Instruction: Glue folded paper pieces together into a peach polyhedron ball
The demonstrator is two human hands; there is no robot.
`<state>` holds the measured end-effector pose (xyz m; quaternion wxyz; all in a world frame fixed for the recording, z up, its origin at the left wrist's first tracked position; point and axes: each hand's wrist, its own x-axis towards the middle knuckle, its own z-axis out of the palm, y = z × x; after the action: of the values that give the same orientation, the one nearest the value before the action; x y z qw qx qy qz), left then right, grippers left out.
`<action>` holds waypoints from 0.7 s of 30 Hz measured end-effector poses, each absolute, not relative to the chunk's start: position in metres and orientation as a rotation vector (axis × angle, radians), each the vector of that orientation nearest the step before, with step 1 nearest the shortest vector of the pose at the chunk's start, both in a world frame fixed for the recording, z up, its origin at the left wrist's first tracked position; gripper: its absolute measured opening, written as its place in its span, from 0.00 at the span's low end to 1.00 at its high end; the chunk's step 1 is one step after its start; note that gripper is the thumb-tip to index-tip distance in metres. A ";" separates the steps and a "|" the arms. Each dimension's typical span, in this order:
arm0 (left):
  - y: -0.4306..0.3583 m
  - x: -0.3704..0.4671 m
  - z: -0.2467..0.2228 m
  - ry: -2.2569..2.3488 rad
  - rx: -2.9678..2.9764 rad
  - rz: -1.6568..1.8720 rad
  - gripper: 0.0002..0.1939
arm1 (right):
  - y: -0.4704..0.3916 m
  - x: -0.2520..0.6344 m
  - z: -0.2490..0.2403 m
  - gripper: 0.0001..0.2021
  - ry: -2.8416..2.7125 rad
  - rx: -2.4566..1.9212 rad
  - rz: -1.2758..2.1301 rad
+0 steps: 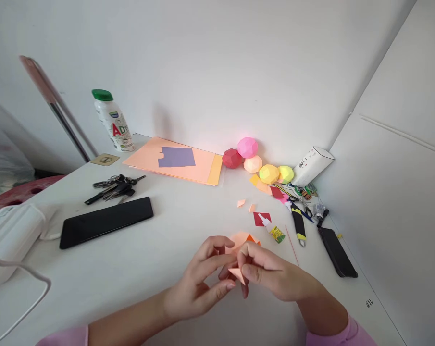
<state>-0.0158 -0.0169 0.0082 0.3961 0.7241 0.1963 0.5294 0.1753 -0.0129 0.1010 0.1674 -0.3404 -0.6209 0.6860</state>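
My right hand (266, 271) pinches a small folded piece of peach paper (238, 275) between thumb and fingers. Beside it on the left is my left hand (203, 278), its fingers apart and curved around the piece; whether a fingertip touches it is unclear. Behind my hands lies a peach paper shape (239, 239) with an orange piece (253, 239) on it, partly hidden by my fingers. Two small peach scraps (241, 203) lie farther back. A glue bottle (275, 231) rests with its nozzle over a dark red paper square (259, 219).
Faceted paper balls (269, 174) stand by the wall, near a white cylinder (310, 166). At the right are a cutter (298, 223) and a black case (337, 252). Stacked paper (206, 174), a bottle (114, 122), keys (119, 187) and a phone (107, 222) lie left.
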 end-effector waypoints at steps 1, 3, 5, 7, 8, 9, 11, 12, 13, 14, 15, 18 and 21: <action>-0.019 -0.015 0.009 0.461 1.833 1.311 0.14 | -0.013 0.174 0.098 0.14 -1.769 -0.973 1.962; -0.020 -0.014 0.010 0.431 1.803 1.276 0.07 | -0.013 0.171 0.093 0.14 -1.779 -0.998 1.958; -0.020 -0.013 0.012 0.422 1.755 1.269 0.02 | -0.013 0.170 0.092 0.14 -1.798 -1.027 1.941; -0.019 -0.014 0.014 0.408 1.673 1.242 0.02 | -0.013 0.172 0.095 0.14 -1.841 -1.039 1.884; -0.018 -0.014 0.016 0.405 1.615 1.217 0.02 | -0.013 0.174 0.098 0.13 -1.880 -1.056 1.825; -0.017 -0.014 0.017 0.403 1.540 1.183 0.03 | -0.012 0.177 0.102 0.12 -1.932 -1.091 1.742; -0.014 -0.015 0.020 0.384 1.343 1.074 0.07 | -0.007 0.186 0.109 0.11 -2.068 -1.247 1.440; -0.013 -0.015 0.021 0.357 1.239 0.992 0.10 | -0.003 0.191 0.112 0.11 -2.132 -1.345 1.231; -0.012 -0.015 0.021 0.320 1.149 0.887 0.13 | 0.001 0.196 0.114 0.11 -2.162 -1.452 1.007; -0.011 -0.016 0.021 0.284 1.076 0.776 0.16 | 0.007 0.202 0.115 0.11 -2.172 -1.574 0.774; -0.010 -0.016 0.020 0.251 1.033 0.659 0.18 | 0.013 0.207 0.115 0.10 -2.189 -1.695 0.565; -0.009 -0.017 0.016 0.248 0.984 0.459 0.22 | 0.029 0.218 0.108 0.09 -2.389 -2.058 0.305; -0.007 -0.017 0.013 0.268 1.037 0.388 0.22 | 0.043 0.225 0.095 0.15 -2.499 -2.277 0.335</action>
<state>-0.0175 -0.0071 0.0126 0.8419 0.4911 0.1270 0.1838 0.2247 0.0430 0.0953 -0.1276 -0.6648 -0.7295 0.0978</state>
